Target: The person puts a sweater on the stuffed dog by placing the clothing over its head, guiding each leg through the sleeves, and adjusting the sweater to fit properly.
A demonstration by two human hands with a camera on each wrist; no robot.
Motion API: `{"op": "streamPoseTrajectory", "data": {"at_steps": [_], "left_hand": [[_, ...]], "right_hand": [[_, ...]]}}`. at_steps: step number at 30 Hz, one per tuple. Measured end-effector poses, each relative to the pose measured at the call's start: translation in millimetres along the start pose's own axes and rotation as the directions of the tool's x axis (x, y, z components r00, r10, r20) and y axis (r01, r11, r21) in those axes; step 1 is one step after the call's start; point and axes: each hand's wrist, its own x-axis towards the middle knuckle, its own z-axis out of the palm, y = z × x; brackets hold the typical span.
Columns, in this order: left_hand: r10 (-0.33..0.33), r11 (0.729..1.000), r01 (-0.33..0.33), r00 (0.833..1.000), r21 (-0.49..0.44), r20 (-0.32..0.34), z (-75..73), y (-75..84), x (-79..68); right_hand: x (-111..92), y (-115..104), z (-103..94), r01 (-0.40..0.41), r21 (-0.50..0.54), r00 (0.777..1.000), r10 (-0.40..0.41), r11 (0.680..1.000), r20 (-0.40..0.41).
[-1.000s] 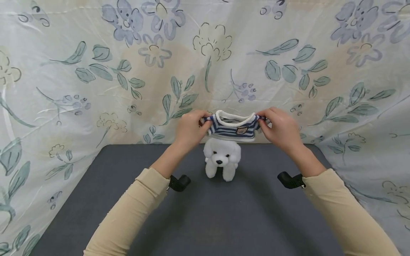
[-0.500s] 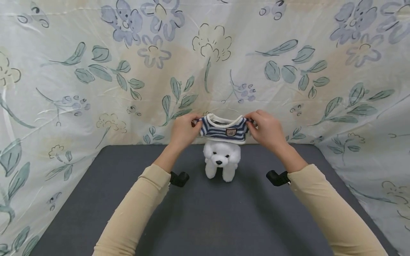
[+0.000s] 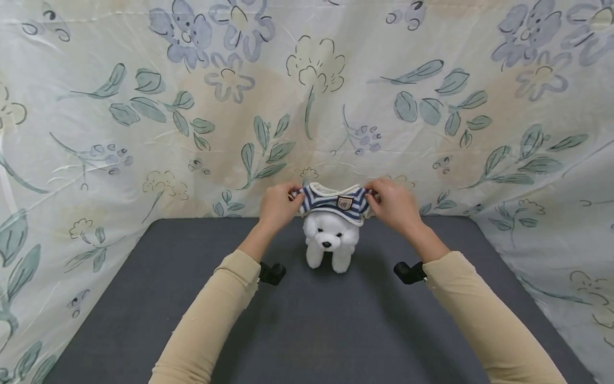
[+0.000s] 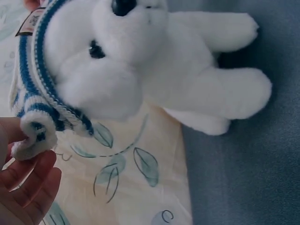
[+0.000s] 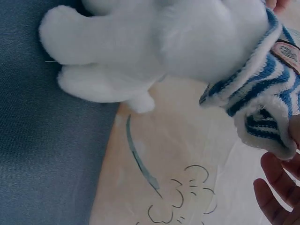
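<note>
A small knitted sweater (image 3: 331, 202), striped blue and white with a badge on its chest, hangs stretched between both hands at the top of a white plush dog (image 3: 331, 234). My left hand (image 3: 280, 202) pinches one sleeve; my right hand (image 3: 394, 205) pinches the other. The sweater's bottom hem lies over the crown of the dog's head, seen closely in the left wrist view around the fur (image 4: 93, 75). Eyes, nose and front legs stay uncovered. In the right wrist view, the sleeve cuff (image 5: 265, 126) gapes beside the fingers.
The dog stands on a dark grey table (image 3: 316, 330) near its back edge. A floral cloth (image 3: 230, 128) hangs right behind and along both sides. Black wrist straps (image 3: 409, 272) stick out inward from each forearm.
Both hands have moved left and then down with the sweater. Its hem, earlier just above the dog's head, now sits over the crown. The dog has stayed in place.
</note>
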Motion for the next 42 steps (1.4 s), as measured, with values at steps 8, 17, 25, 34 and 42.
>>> {"op": "streamPoseTrajectory", "data": {"at_steps": [8, 17, 25, 34, 42], "left_hand": [[-0.03, 0.999, 0.031, 0.999, -0.015, 0.013, 2.1, -2.0, -1.2], [-0.033, 0.999, 0.033, 0.999, -0.01, 0.006, 3.0, -1.3, -2.7], [-0.008, 1.0, 0.008, 1.0, -0.014, 0.016, 4.7, -1.7, -4.7], [0.262, 0.959, -0.257, 0.965, 0.123, -0.029, 8.5, 1.5, -10.7], [0.505, 0.846, -0.498, 0.863, 0.191, 0.014, 10.8, 5.6, -22.0]], "right_hand": [[-3, 0, 6.7, -0.065, 0.024, 0.996, 0.064, 0.998, 0.054], [-7, -1, 12.4, -0.085, 0.073, 0.994, 0.08, 0.994, 0.073], [-12, -3, 17.1, -0.025, 0.073, 0.998, 0.021, 0.997, 0.052], [-17, -7, 23.8, 0.199, 0.018, 0.971, -0.195, 0.98, -0.137], [-23, -14, 27.2, 0.303, 0.0, 0.934, -0.297, 0.953, -0.2]]}}
